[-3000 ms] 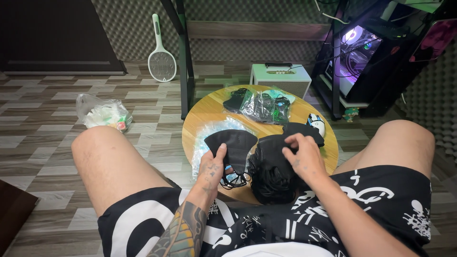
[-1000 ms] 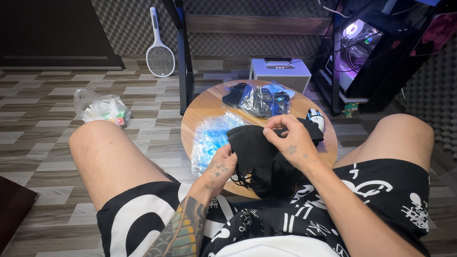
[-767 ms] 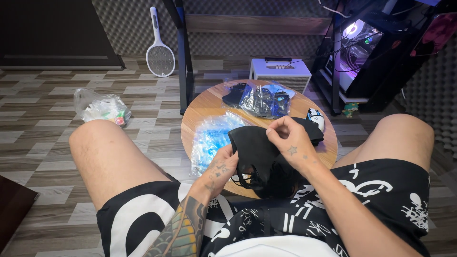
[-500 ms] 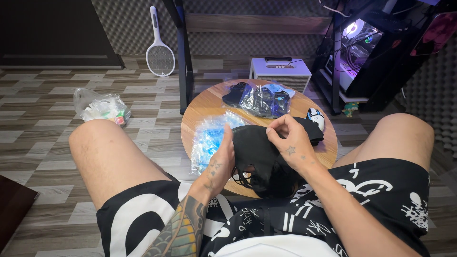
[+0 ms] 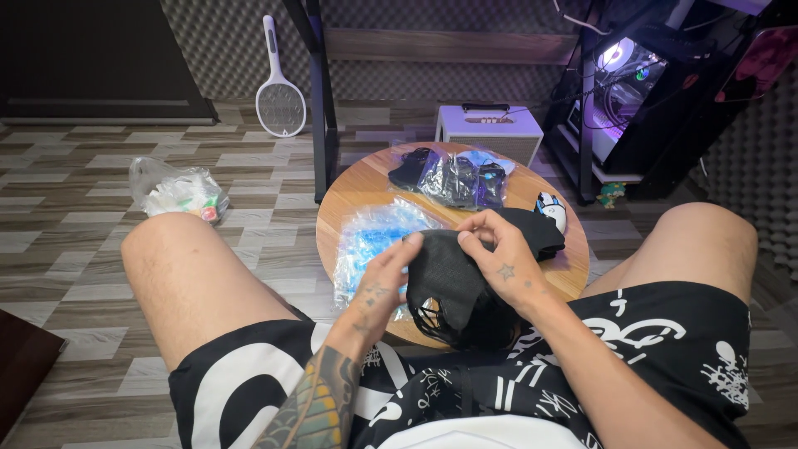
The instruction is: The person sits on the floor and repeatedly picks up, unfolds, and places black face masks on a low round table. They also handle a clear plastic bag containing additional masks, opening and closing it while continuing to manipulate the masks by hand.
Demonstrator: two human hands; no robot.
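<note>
Above the round wooden surface (image 5: 366, 187), the left hand (image 5: 384, 287) and right hand (image 5: 499, 262) each pinch a closed grip on the black face mask (image 5: 440, 270), apparently separating one from the bundle, just beside the clear plastic bag (image 5: 374, 241).

Matt black cloth masks (image 5: 445, 278); crinkled glossy clear plastic bag (image 5: 370, 241); smooth light wood surface (image 5: 349, 187); floor (image 5: 75, 216) of grey wood-look planks
</note>
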